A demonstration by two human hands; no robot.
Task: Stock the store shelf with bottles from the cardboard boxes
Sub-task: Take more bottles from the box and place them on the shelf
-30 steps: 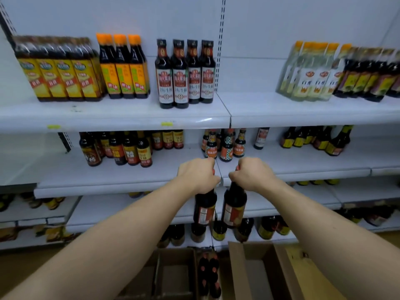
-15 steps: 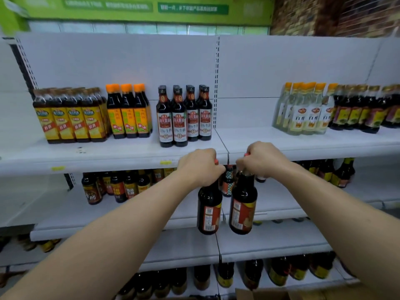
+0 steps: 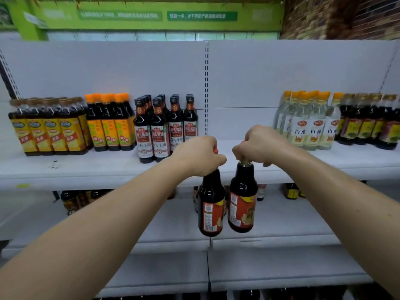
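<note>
Now, left hand (image 3: 198, 155) curled tight round the neck of the left-hand bottle (image 3: 211, 204), right hand (image 3: 257, 146) gripping the top of the right-hand bottle (image 3: 242, 198), both dark bottles hanging upright, side by side, in front of the upper shelf (image 3: 270, 167) edge. Best play: lift clear of the lip and set them flat in the bare stretch between the soy sauce row (image 3: 164, 131) and the vinegar bottles (image 3: 309, 124). White metal shelving, green banner (image 3: 151, 16) overhead, brick wall (image 3: 337, 16) right; cardboard boxes out of view
</note>
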